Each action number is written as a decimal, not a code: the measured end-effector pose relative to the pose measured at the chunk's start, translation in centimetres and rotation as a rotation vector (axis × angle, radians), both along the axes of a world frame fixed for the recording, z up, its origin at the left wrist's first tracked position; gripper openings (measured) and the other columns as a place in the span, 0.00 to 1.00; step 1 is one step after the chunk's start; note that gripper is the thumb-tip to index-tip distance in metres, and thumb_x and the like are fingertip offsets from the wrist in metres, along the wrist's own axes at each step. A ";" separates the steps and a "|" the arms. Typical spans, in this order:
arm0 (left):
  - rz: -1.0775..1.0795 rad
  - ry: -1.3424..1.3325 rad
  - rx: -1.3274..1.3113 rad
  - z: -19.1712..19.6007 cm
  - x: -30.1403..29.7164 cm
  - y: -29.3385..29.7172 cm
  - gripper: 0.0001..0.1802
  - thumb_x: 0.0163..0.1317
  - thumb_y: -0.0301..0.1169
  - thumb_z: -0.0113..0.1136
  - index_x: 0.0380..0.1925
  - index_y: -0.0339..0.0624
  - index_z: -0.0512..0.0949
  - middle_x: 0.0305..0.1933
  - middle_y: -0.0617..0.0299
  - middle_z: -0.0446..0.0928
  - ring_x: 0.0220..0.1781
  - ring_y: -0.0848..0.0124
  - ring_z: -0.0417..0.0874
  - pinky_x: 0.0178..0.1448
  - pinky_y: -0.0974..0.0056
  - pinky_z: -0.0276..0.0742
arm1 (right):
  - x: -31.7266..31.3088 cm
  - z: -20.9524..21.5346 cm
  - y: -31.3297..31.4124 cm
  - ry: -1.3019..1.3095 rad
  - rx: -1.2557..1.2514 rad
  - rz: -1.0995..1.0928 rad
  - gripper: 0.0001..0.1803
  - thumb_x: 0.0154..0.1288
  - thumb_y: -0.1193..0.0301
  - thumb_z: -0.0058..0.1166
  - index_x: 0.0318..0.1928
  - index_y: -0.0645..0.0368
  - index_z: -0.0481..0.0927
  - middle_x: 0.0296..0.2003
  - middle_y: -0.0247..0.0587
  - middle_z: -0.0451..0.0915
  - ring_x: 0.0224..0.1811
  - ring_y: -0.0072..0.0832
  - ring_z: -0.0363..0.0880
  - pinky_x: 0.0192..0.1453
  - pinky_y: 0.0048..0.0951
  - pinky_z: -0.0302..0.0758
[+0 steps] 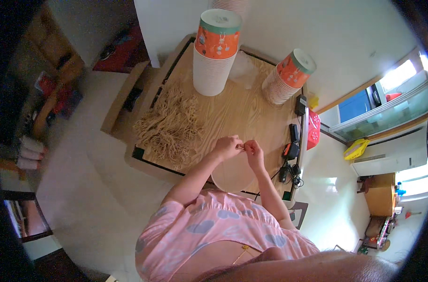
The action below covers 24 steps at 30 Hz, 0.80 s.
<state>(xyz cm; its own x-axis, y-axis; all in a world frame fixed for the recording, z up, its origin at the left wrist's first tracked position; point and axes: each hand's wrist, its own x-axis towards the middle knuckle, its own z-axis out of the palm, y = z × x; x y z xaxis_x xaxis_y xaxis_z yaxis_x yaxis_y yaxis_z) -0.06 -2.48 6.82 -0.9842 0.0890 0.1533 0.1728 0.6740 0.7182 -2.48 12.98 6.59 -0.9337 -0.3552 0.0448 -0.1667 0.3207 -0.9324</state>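
Observation:
My left hand (229,146) and my right hand (254,153) meet over the near part of the wooden table (242,115). Fingers on both are closed in a pinch, tip to tip. Whatever lies between them is too small to make out. Under my wrists, by the table's near edge, shows a pale round shape (233,174) whose kind I cannot tell. A loose heap of tan strings (169,124) spreads to the left of my left hand.
Upside-down paper buckets, orange and green, form a tall stack (216,54) at the back and a shorter stack (289,77) at back right. Black power adapters (290,150) and cables line the right edge. A red patterned box (313,129) is beyond it.

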 end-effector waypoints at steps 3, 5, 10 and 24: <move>0.039 -0.051 0.127 -1.4 -0.8 0.3 0.13 0.45 0.38 0.64 0.27 0.43 0.78 0.25 0.58 0.76 0.26 0.64 0.78 0.30 0.62 0.72 | 0.1 0.9 -0.2 0.070 0.045 -0.029 0.03 0.58 0.77 0.48 0.34 0.62 0.72 0.27 0.36 0.75 0.31 0.22 0.74 0.39 0.22 0.70; 0.083 -0.111 0.269 -1.6 -1.0 0.5 0.13 0.46 0.39 0.64 0.26 0.42 0.78 0.23 0.59 0.77 0.24 0.66 0.78 0.29 0.62 0.72 | 0.1 1.5 -0.2 0.122 0.063 -0.025 0.03 0.58 0.77 0.48 0.34 0.62 0.72 0.27 0.37 0.75 0.32 0.23 0.74 0.39 0.23 0.70; 0.058 -0.087 0.341 -3.3 -1.5 0.6 0.12 0.49 0.38 0.63 0.25 0.40 0.77 0.21 0.62 0.77 0.22 0.75 0.75 0.27 0.67 0.70 | 0.1 1.7 -0.2 0.243 0.058 0.001 0.04 0.58 0.76 0.49 0.35 0.63 0.72 0.31 0.41 0.75 0.33 0.26 0.74 0.37 0.25 0.71; 0.071 -0.236 0.725 -4.3 -0.4 -0.4 0.04 0.52 0.29 0.57 0.25 0.41 0.74 0.22 0.71 0.72 0.24 0.82 0.70 0.28 0.74 0.68 | 5.3 3.1 -2.5 0.573 0.650 -0.017 0.10 0.48 0.72 0.56 0.34 0.49 0.77 0.30 0.38 0.70 0.38 0.35 0.68 0.42 0.36 0.64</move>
<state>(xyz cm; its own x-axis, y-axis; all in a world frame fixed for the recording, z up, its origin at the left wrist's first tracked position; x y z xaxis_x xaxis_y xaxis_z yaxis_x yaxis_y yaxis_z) -0.43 -2.92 2.47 -0.9976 -0.0187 -0.0660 -0.0665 0.0233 0.9975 2.83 10.50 9.64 -0.8349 -0.4595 0.3029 -0.5449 0.7676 -0.3374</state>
